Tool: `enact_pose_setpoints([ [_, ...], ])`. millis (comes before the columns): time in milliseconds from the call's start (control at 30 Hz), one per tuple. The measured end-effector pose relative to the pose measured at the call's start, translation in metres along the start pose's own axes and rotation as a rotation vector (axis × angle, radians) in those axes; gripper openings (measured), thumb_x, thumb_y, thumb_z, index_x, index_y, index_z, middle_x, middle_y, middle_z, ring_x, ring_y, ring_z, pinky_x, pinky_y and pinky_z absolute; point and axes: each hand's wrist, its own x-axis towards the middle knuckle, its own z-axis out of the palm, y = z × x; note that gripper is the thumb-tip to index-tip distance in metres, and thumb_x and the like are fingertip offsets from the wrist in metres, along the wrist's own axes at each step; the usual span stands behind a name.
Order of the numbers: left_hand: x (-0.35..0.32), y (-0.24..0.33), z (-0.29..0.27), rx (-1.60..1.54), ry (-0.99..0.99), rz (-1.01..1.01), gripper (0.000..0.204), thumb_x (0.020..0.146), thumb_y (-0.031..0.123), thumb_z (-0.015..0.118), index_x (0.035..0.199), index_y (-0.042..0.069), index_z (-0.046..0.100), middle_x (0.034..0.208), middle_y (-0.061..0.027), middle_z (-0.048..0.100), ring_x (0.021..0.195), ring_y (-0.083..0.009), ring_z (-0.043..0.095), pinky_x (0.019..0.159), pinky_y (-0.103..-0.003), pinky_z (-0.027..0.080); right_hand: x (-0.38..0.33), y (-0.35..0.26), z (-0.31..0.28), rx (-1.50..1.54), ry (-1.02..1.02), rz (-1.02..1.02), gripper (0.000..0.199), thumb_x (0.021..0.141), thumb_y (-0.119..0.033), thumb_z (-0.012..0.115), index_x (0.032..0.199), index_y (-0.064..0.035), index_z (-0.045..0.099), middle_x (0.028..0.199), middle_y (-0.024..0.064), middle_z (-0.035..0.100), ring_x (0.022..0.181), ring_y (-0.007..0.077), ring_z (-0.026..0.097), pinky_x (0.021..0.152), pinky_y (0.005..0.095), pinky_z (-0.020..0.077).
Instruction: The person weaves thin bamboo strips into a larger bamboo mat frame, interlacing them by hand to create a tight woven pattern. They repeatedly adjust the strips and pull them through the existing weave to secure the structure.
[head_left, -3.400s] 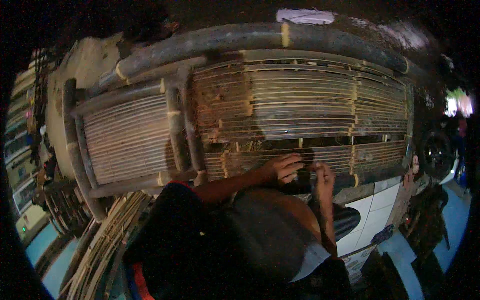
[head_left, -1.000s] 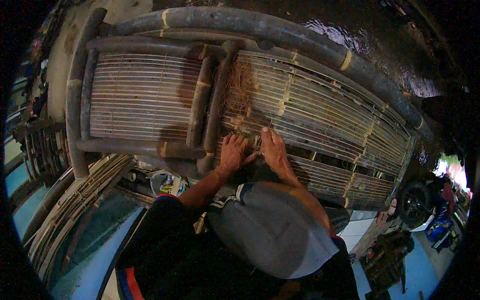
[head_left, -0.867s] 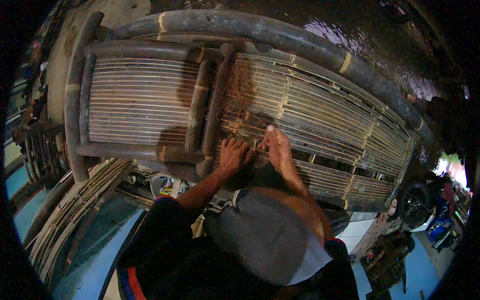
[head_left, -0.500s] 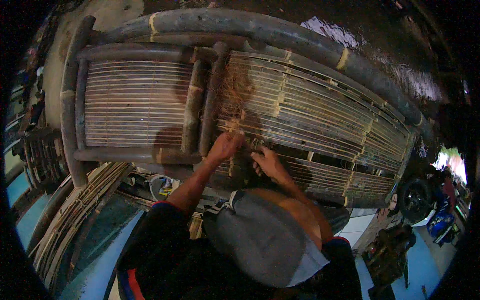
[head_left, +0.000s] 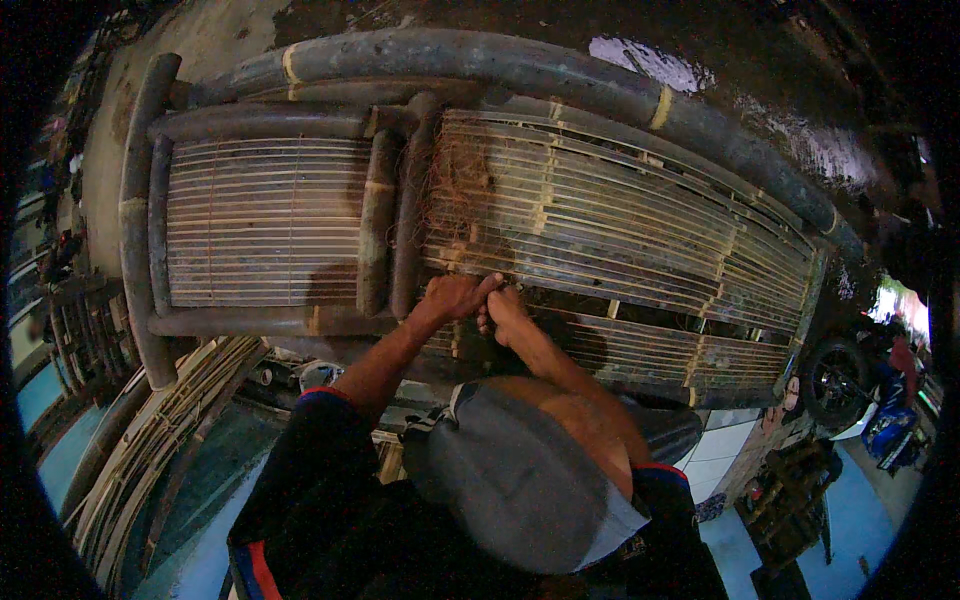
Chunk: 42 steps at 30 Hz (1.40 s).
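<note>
Over the bamboo bench my left hand [head_left: 453, 297] and my right hand [head_left: 506, 314] meet, their fingers closed and touching. Whatever lies between the fingertips is too small to make out. Beneath them run thin bamboo slats [head_left: 640, 220], with a dark gap in the slatting just right of my hands. A loose tangle of brown fibres [head_left: 460, 185] lies on the slats beyond my left hand. Beside the fibres stands a dark bamboo crosspiece [head_left: 408, 220], and left of it is a framed panel of slats [head_left: 265, 220].
A thick bamboo pole [head_left: 480, 55] curves along the bench's far side. Long split bamboo strips [head_left: 165, 425] lie bundled at the lower left. My bent leg in grey cloth [head_left: 515, 470] is close below my hands. A motorbike wheel [head_left: 838, 382] stands at the right.
My hands have come together; they were slightly apart before, the right hand lower and further right. The whole view has shifted a little.
</note>
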Motion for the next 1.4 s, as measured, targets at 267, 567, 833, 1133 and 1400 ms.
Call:
enact_pose_setpoints([
  [267,0.027,-0.052,0.042,0.073,0.371,0.177,0.061,0.095,0.059,0.041,0.093,0.007,0.072,0.081,-0.0182,0.069,0.078,-0.0373,0.068,0.079,-0.048,0.050,-0.006,-0.012,-0.032,-1.321,-0.046,-0.510,0.020,0.092,-0.014,0.049,0.098,0.0019,0.059,0.071,0.0174,0.065,0.069,0.0317,0.068,0.054,0.0454,0.0518],
  [567,-0.009,-0.037,0.053,0.267,0.661,0.257,0.034,0.092,0.044,0.058,0.091,0.014,0.073,0.084,-0.0110,0.071,0.079,-0.0318,0.068,0.081,-0.052,0.046,-0.111,-0.056,-0.048,-1.504,0.095,-0.766,0.026,0.093,-0.022,0.055,0.095,0.0020,0.062,0.076,0.0199,0.068,0.070,0.0422,0.066,0.061,0.0506,0.0525],
  [833,-0.017,-0.029,0.049,0.014,0.688,0.330,0.029,0.092,0.036,0.059,0.094,0.009,0.072,0.085,-0.0124,0.067,0.088,-0.0321,0.063,0.091,-0.053,0.040,-0.030,0.026,-0.059,-0.424,0.001,-0.615,0.026,0.095,-0.023,0.058,0.100,0.0022,0.062,0.072,0.0193,0.064,0.056,0.0328,0.061,0.058,0.0457,0.0489],
  [1133,-0.021,-0.045,0.076,-0.432,0.625,0.544,0.019,0.085,0.021,0.065,0.093,0.004,0.067,0.111,-0.0167,0.058,0.102,-0.0372,0.054,0.088,-0.045,0.044,-0.026,0.035,-0.043,-0.678,-0.057,-0.828,0.029,0.091,-0.023,0.061,0.111,-0.0022,0.064,0.082,0.0201,0.067,0.061,0.0250,0.066,0.060,0.0395,0.0511],
  [1400,-0.047,-0.059,0.084,-0.440,0.576,0.492,0.019,0.074,0.016,0.068,0.088,0.002,0.065,0.111,-0.0179,0.056,0.103,-0.0402,0.051,0.087,-0.048,0.045,-0.049,0.016,-0.032,-1.017,0.313,-1.210,0.020,0.094,-0.021,0.061,0.095,-0.0013,0.065,0.075,0.0182,0.064,0.058,0.0342,0.062,0.058,0.0398,0.0505],
])
